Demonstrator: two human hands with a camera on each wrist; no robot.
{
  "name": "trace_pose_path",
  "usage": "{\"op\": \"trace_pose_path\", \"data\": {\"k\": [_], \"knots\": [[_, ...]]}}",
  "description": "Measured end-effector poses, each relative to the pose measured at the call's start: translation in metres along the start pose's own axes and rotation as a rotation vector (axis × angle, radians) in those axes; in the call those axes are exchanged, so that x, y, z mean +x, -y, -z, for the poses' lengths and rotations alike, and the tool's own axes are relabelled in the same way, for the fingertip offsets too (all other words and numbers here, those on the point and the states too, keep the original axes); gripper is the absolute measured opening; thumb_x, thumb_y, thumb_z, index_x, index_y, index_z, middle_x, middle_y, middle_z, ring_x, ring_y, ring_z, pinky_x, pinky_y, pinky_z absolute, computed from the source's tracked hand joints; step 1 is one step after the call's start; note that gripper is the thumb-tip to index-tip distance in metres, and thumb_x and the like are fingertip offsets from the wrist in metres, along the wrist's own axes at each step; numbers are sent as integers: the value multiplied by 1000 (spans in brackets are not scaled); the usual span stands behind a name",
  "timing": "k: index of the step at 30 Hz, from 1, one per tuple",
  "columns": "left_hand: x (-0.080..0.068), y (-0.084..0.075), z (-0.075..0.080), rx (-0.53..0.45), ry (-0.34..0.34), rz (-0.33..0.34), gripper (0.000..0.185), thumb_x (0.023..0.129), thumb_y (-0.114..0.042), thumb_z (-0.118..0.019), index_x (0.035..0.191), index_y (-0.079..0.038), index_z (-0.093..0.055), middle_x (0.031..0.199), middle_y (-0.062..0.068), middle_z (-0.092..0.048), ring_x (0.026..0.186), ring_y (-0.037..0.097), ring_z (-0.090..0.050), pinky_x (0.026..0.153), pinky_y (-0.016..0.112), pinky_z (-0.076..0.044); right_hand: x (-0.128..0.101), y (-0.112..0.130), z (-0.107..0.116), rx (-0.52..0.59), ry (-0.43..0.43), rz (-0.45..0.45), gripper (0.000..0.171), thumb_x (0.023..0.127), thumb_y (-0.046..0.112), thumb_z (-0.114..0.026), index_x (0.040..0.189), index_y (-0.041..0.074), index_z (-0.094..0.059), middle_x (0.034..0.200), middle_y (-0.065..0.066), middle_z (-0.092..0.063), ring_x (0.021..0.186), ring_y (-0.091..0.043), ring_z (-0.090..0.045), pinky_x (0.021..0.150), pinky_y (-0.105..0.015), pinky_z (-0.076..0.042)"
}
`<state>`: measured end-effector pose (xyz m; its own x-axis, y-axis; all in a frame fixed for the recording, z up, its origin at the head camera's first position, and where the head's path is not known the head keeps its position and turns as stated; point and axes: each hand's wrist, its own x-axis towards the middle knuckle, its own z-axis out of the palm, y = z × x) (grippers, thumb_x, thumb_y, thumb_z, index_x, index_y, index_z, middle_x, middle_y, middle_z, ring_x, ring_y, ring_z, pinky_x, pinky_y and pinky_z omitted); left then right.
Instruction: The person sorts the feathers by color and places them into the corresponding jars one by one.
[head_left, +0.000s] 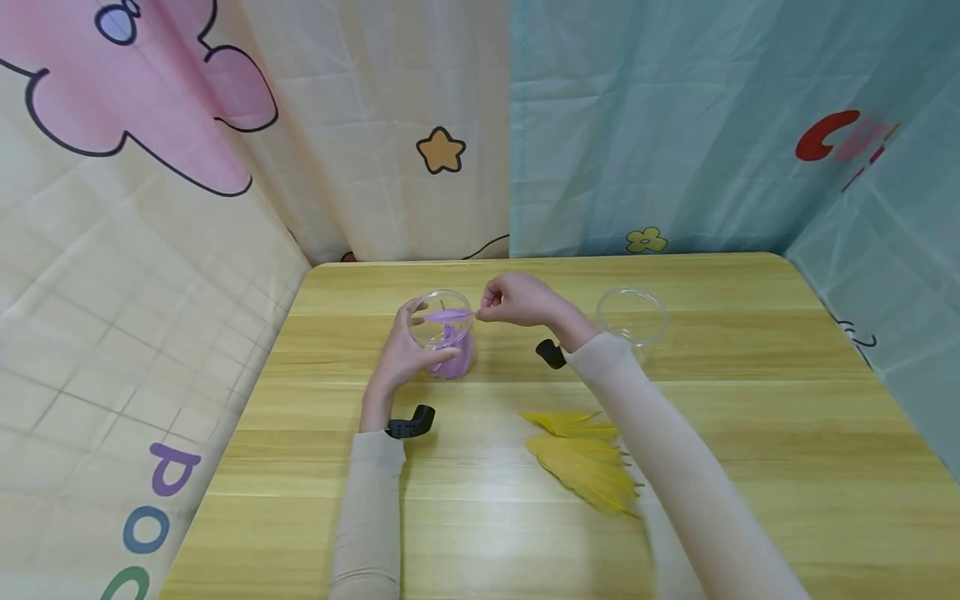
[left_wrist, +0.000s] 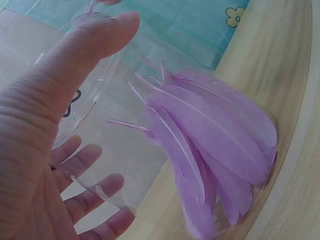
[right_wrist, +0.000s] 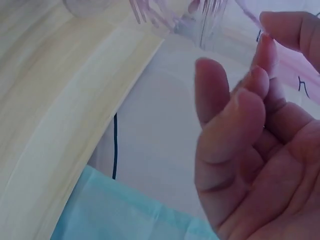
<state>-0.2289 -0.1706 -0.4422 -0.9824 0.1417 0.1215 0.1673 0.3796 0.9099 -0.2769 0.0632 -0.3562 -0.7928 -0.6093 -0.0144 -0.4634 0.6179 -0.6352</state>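
A clear plastic cup [head_left: 471,337] stands at the left of the table with several purple feathers [left_wrist: 215,125] inside, their quills upward. My left hand [head_left: 397,358] holds this cup near the rim, thumb on the near side and fingers around the far side. Over the cup's mouth, a single purple feather [head_left: 447,316] lies nearly level. My right hand [head_left: 525,302] pinches that feather by its quill end between thumb and index finger, just right of the rim. In the right wrist view the quill [right_wrist: 248,14] reaches the fingertips.
Several yellow feathers [head_left: 585,471] lie on the wooden table [head_left: 465,533], beside my right forearm. A second clear cup [head_left: 633,342] stands farther right, partly behind the right sleeve. Printed curtains [head_left: 442,75] hang behind the table and at its sides.
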Motion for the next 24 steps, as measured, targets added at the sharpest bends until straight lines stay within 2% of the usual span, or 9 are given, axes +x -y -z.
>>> {"op": "trace_pose_path", "data": {"k": [4,6,11,17,20,24], "knots": [[-7,-20,-2,15,10,-20,99,69,-14,-86,144,-1,-23,144,19,-31,129,42,-30,90,58,-41,1,2,-4,-41,-59,-34,27,84,38,-71,80,12,-65,72,0,-58,63,-16,-48,58,-29,-40],[-6,-17,-3,35,6,-24,101,68,-20,-87,145,-3,-23,144,15,-32,129,40,-32,92,57,-40,0,-2,-6,-28,-98,-44,28,84,40,-72,81,13,-66,73,0,-58,64,-17,-50,57,-30,-41],[1,5,-6,51,-11,-5,108,63,-32,-90,146,-12,-24,144,6,-34,130,32,-34,95,56,-38,-9,-16,-12,44,-200,-12,26,85,38,-71,87,13,-66,75,-1,-57,64,-17,-50,57,-31,-42],[-14,-27,-3,31,3,0,101,68,-12,-87,145,-1,-23,143,20,-32,129,43,-32,95,60,-35,-31,-27,-11,172,-292,-3,28,86,34,-70,102,12,-63,83,-3,-56,73,-19,-53,62,-33,-44],[-14,-31,-2,44,-1,-6,98,69,-10,-85,145,0,-22,143,21,-31,129,43,-31,95,59,-36,-44,-32,-5,213,-367,24,31,86,30,-71,107,10,-62,86,-4,-55,77,-20,-53,65,-33,-44],[-6,-12,-2,52,-15,-4,101,68,-15,-87,146,-5,-23,144,17,-32,129,40,-32,96,59,-35,-66,-41,4,258,-489,75,33,85,22,-73,111,7,-61,87,-8,-56,77,-19,-55,62,-29,-45]]}}
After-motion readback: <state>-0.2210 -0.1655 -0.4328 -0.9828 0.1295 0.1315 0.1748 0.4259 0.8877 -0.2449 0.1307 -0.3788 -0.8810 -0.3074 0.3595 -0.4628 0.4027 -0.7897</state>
